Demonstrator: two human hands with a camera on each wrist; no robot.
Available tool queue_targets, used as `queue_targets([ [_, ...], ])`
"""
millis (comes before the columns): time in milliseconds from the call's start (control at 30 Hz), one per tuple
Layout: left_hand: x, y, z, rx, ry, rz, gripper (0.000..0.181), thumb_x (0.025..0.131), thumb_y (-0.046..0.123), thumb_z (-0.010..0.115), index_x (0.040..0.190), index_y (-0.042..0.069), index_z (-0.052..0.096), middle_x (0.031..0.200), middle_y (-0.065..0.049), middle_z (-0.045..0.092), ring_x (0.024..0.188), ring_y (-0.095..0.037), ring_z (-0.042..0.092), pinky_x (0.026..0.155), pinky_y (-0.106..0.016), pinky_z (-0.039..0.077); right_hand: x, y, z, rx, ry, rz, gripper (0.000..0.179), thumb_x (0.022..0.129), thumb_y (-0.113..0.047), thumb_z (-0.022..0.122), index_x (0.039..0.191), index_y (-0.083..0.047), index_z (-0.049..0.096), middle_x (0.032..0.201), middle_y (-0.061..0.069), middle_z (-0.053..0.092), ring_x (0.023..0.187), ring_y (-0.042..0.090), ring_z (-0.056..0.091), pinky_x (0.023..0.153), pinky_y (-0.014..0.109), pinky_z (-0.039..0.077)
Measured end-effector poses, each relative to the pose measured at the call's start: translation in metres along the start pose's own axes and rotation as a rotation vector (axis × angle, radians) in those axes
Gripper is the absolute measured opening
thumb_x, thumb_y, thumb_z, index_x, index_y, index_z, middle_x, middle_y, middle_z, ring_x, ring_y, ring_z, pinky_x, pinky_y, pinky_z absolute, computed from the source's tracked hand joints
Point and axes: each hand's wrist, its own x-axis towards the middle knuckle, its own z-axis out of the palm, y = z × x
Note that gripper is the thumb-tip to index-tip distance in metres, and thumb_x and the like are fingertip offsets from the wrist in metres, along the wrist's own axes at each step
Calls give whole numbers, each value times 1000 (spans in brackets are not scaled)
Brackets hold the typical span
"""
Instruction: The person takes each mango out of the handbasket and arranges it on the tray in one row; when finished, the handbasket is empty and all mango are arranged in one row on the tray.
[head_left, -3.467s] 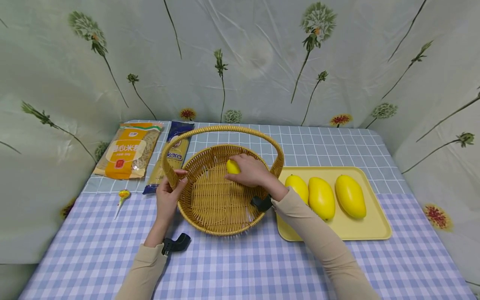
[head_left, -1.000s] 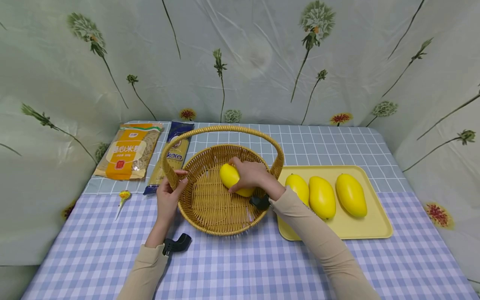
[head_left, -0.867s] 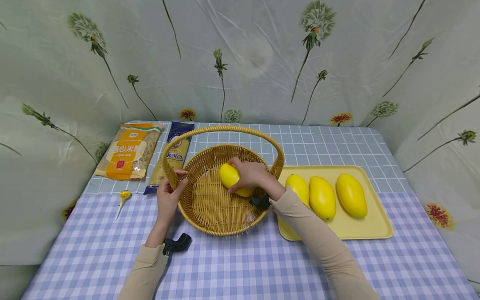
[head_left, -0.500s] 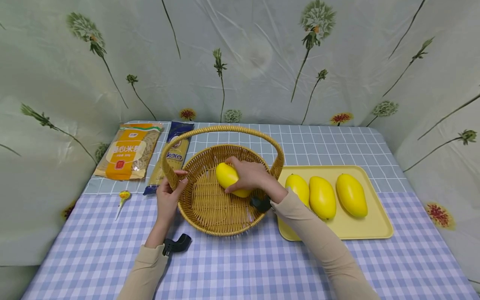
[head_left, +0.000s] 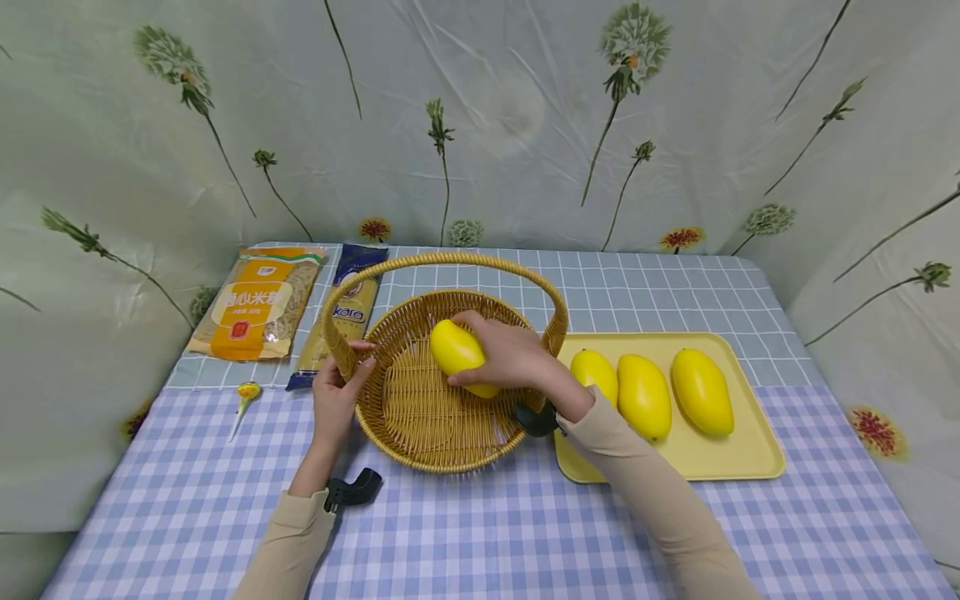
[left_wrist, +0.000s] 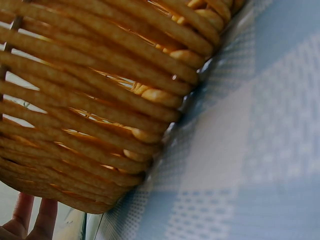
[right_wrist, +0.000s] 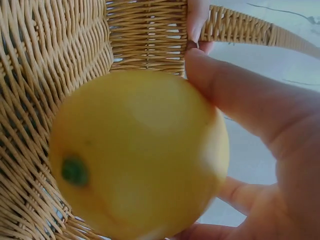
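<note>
My right hand point(head_left: 513, 354) grips a yellow mango point(head_left: 456, 348) inside the round wicker basket point(head_left: 420, 421), right of its middle. In the right wrist view the mango point(right_wrist: 140, 150) shows its green stem end, with thumb and fingers around its side. Whether it touches the basket's floor I cannot tell. At the basket's left side, my left hand point(head_left: 336, 400) pinches the rim by the foot of the tall handle point(head_left: 446, 258). The left wrist view shows the basket's outer wall point(left_wrist: 90, 100) close up, and two of that hand's fingers point(left_wrist: 45, 217) below it.
Right of the basket, a yellow tray point(head_left: 720, 462) bears three mangoes point(head_left: 643, 397), one partly behind my right forearm. An orange food bag point(head_left: 258, 302), a blue-ended pasta packet point(head_left: 348, 308) and a lollipop point(head_left: 246, 396) lie at the left. A floral curtain stands behind.
Mostly hidden by my right hand at first, the mango has come into view and shifted left. Lately my right wrist has drawn slightly right. The left hand and basket stay put.
</note>
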Motion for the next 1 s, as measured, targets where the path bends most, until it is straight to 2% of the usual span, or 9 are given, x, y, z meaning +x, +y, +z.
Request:
queue_targets([
  [333, -1, -1, 0, -12, 9, -1, 22, 89, -9, 59, 109, -17, 54, 104, -12, 64, 101, -19, 57, 82, -25, 44, -20, 1, -1, 84, 101, -53, 81, 75, -55, 73, 141, -23, 37, 117, 0, 58, 90, 14, 53, 68, 34, 45],
  [567, -1, -4, -1, 14, 19, -26, 22, 89, -7, 60, 109, -15, 56, 104, -3, 65, 102, -18, 57, 83, -25, 43, -32, -3, 1, 90, 189, -67, 83, 76, -58, 71, 142, -23, 35, 126, 0, 54, 95, 15, 54, 72, 35, 46],
  [867, -1, -3, -1, 16, 20, -22, 23, 88, -8, 61, 109, -15, 56, 105, -4, 65, 102, -18, 57, 83, -24, 43, -45, 0, 5, 145, 275, -112, 84, 76, -64, 67, 144, -28, 32, 135, -1, 49, 87, 14, 55, 68, 34, 47],
  [1000, -1, -1, -1, 14, 15, -18, 22, 89, -8, 60, 109, -15, 56, 105, -5, 65, 102, -17, 57, 84, -24, 43, -51, 3, 7, 178, 323, -142, 81, 76, -61, 68, 143, -32, 31, 132, -1, 50, 85, 15, 56, 67, 33, 47],
])
